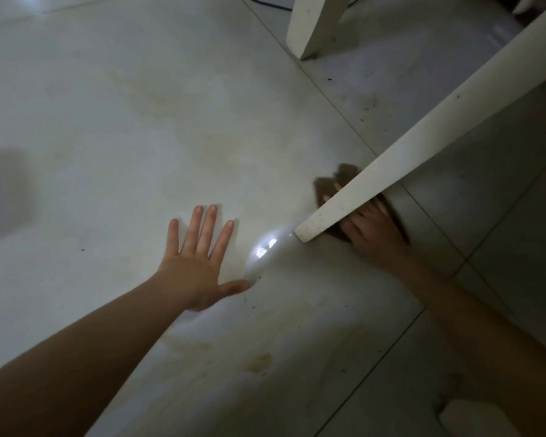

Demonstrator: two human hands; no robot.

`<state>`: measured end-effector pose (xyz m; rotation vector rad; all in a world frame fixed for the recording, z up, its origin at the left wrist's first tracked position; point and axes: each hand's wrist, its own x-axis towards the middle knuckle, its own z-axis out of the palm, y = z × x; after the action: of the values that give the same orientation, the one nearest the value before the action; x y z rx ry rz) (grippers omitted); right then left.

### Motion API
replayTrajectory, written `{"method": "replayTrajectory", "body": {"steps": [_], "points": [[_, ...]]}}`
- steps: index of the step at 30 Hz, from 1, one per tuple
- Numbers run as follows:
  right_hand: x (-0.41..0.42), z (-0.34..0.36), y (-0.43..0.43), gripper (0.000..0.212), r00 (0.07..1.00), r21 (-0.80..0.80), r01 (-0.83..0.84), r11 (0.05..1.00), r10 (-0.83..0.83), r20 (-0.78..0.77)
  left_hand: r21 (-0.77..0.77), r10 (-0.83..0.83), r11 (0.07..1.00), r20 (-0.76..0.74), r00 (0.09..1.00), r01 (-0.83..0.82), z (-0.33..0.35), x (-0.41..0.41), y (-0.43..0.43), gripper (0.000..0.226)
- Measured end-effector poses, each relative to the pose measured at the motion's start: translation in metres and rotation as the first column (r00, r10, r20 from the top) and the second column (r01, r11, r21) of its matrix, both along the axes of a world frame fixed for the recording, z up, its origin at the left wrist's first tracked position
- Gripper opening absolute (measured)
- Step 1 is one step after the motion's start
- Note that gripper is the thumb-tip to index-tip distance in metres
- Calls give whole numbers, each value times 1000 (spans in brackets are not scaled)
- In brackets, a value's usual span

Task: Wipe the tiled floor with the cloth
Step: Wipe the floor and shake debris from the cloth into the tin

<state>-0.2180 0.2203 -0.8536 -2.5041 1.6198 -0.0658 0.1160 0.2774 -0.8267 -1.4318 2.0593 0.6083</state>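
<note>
Cloth (349, 171), brown and seemingly soft and limp, lies on the glossy pale tiled floor (139, 121) behind a slanting cream furniture leg (423, 137); it should slide lightly if pressed flat from above. Right hand (375, 234) presses it with fingers stretched out, blurred, while left hand (199, 266) rests flat and spread on bare tile, well apart
</note>
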Motion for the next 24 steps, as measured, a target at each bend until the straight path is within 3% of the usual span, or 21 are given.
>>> {"method": "replayTrajectory", "body": {"steps": [3, 5, 7, 9, 10, 13, 15, 16, 17, 20, 24], "points": [[-63, 10, 40, 44, 935, -41, 344, 938, -346, -83, -5, 4, 1000, 2, 1000, -4, 1, 0, 0, 100], [-63, 8, 46, 45, 794, 16, 607, 795, -605, -57, 4, 8, 1000, 5, 1000, -8, 4, 0, -1, 99], [-33, 7, 78, 50, 597, 42, 801, 597, -802, -9, 3, 16, 1000, 2, 1000, -16, 5, 0, 0, 100], [16, 6, 129, 56, 589, 48, 807, 588, -808, -4, 3, 9, 1000, 11, 1000, -9, 5, 0, -1, 101], [46, 3, 157, 56, 662, 41, 749, 661, -749, -17, 9, 9, 1000, 16, 1000, -9, 6, -1, -1, 100], [93, 6, 217, 50, 933, 129, 360, 924, -358, -34, 1, 2, 1000, 12, 1000, -2, 6, -2, 0, 99], [50, 10, 193, 49, 995, 140, 96, 985, -90, -47, -5, -1, 1000, 0, 1000, 1, 5, -1, 1, 99], [24, 9, 176, 49, 990, 99, 95, 990, -84, -116, -9, -5, 1000, -6, 1000, 5, 5, 0, 1, 99], [-4, 10, 156, 50, 969, 59, 200, 978, -188, -159, -10, -12, 1000, -9, 1000, 12, 4, 0, 1, 98], [-61, 13, 107, 58, 785, 36, 614, 788, -605, -134, -25, -28, 999, -6, 1000, 28, 1, 1, 0, 97], [-5, 6, 101, 56, 544, 54, 839, 541, -837, -63, -37, -21, 999, -30, 999, 20, -4, 3, 0, 99]]}}
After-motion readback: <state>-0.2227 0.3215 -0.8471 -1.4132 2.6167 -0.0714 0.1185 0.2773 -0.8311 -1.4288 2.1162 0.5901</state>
